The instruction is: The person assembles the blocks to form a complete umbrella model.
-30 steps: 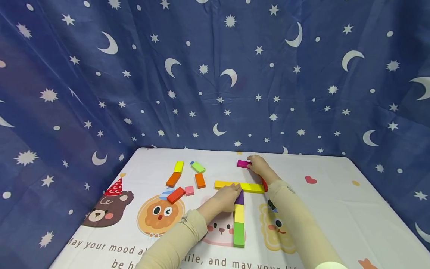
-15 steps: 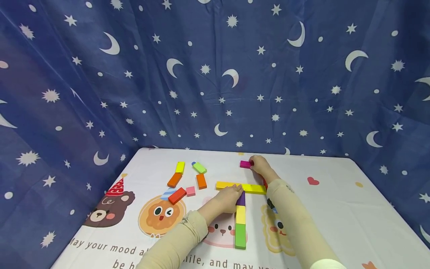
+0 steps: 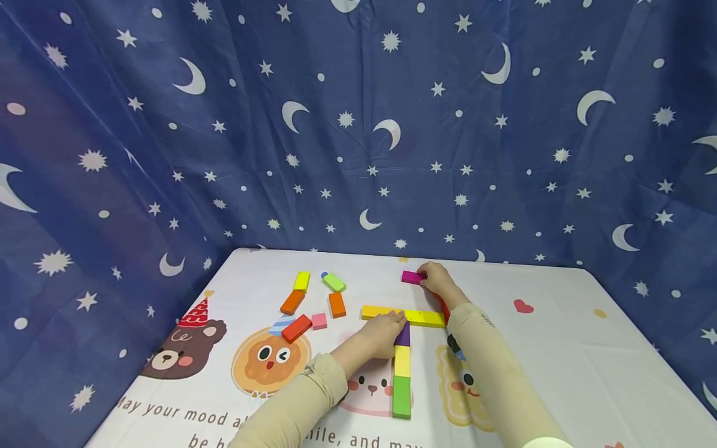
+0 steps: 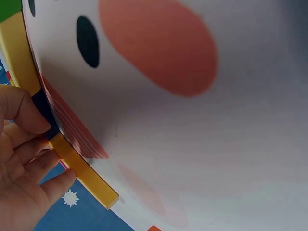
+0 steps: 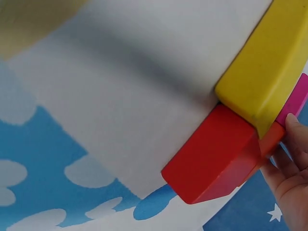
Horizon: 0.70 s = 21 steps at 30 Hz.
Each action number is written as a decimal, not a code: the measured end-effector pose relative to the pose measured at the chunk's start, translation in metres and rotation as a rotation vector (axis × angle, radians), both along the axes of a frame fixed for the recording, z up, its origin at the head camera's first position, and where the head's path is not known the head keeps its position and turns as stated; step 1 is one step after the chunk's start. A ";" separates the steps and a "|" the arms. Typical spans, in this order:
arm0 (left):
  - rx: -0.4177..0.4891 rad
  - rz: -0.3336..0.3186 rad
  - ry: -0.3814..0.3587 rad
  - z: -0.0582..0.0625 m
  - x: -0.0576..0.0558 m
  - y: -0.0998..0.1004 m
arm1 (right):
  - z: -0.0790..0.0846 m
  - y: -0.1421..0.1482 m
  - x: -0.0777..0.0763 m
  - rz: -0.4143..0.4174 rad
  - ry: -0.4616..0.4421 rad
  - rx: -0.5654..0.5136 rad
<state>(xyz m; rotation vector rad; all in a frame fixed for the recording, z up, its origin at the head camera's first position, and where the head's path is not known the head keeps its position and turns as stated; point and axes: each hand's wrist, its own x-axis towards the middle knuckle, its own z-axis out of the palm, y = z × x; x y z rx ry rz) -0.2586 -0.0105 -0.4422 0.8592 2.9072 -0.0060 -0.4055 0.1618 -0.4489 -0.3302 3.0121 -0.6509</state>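
Observation:
My left hand (image 3: 379, 335) rests where a purple block (image 3: 403, 336) meets a row of two yellow blocks (image 3: 427, 319). In the left wrist view its thumb lies on the purple block and its fairly straight fingers touch the orange-yellow block (image 4: 89, 175). Farther back, my right hand (image 3: 439, 281) pinches the right end of a magenta block (image 3: 411, 277) with its fingertips. The right wrist view shows an orange block (image 5: 272, 139) beside the magenta one, and a red block (image 5: 214, 156) against the end of the yellow block. My right arm partly hides these in the head view.
A pale yellow block (image 3: 402, 361) and a green block (image 3: 401, 397) continue the line from the purple one toward me. Loose blocks lie to the left, among them a red block (image 3: 297, 328), a pink cube (image 3: 319, 321) and a light green block (image 3: 334, 282).
My right fingers have closed in on the magenta block, which has shifted slightly to the right. The left hand keeps its place on the blocks. The head view has drifted a little.

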 end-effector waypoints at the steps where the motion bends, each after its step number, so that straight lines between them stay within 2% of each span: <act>1: -0.001 0.000 0.000 0.000 0.000 0.000 | 0.000 0.000 0.000 0.003 0.002 0.001; 7: 0.017 -0.017 0.001 0.001 0.000 -0.001 | 0.002 0.001 0.002 0.015 0.020 0.015; 14: 0.005 0.003 -0.019 0.005 0.002 0.000 | 0.001 0.003 0.001 0.018 0.005 0.000; 21: -0.002 -0.003 -0.007 0.005 0.002 0.000 | 0.001 0.006 0.003 0.013 -0.007 -0.003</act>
